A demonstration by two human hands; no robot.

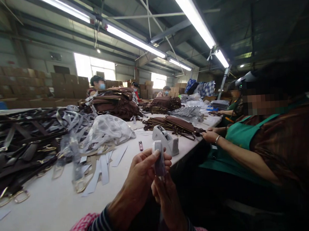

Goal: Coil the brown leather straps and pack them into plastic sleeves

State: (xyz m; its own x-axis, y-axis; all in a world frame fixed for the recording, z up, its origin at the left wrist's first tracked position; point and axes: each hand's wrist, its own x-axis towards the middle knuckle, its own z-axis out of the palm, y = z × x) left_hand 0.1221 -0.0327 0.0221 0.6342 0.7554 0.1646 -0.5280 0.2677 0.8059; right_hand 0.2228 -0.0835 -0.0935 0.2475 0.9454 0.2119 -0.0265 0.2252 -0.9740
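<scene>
My left hand is closed around a small bundle, dark with a pale wrapped top, held upright between thumb and fingers. Just below it, my right hand has its fingers pressed together at the bundle's lower end. Behind the bundle stands a light grey tape dispenser on the table. A small pair of thread snips lies to the left of the dispenser.
Dark straps with metal buckles, clear plastic and paper strips cover the table's left. Brown bags are stacked beyond. At right, a person in a green apron handles brown bags. Others sit farther back.
</scene>
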